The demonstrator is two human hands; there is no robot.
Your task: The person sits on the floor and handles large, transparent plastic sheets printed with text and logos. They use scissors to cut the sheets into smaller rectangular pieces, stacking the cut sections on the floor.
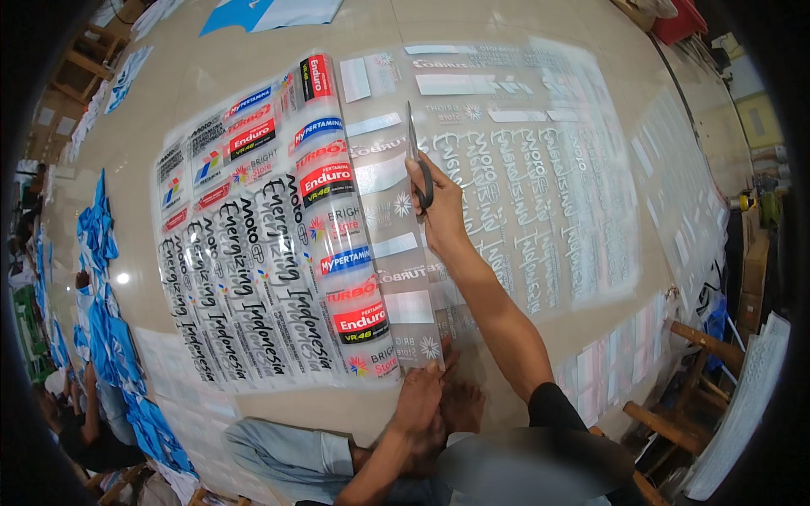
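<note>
My right hand (440,209) grips a pair of scissors (424,180) with black handles. Its blades point away from me over a transparent film sheet, beside the edge of a curled printed strip. Near my feet, my left hand (421,392) pinches the close end of that film strip (411,307), whose white-backed logos show in reverse. The strip joins a rolled-over part of the transfer film (345,253) carrying coloured logos and black script lettering. To the right, another film sheet (531,202) lies flat with mirrored pale lettering.
Further film sheets lie at right (671,171) and lower left (183,386). Blue-and-white fabric pieces (111,322) are piled at left, near a seated person (95,424). A wooden stool (690,379) stands at right. My bare foot (465,405) rests on the tiled floor (354,411).
</note>
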